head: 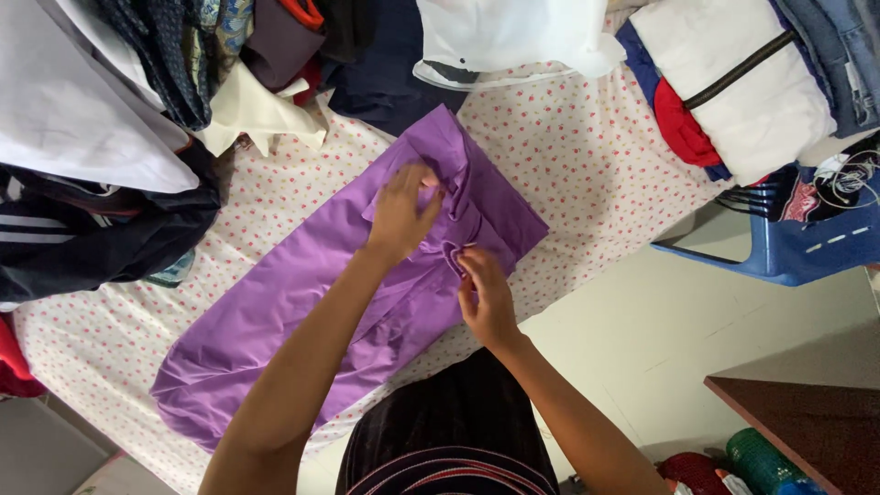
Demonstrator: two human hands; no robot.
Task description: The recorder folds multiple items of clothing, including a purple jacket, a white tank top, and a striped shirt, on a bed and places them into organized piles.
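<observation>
A purple garment lies spread lengthwise on a bed covered by a white sheet with small pink flowers. My left hand presses flat on the garment near its upper end, fingers spread toward a raised fold. My right hand pinches a small gathered bit of the purple cloth at the garment's near edge. Both forearms reach in from the bottom of the view.
Piles of clothes ring the bed: dark and white garments at the left, a navy piece and a white bag at the top, folded white, red and denim items at the right. A blue plastic chair stands beside the bed.
</observation>
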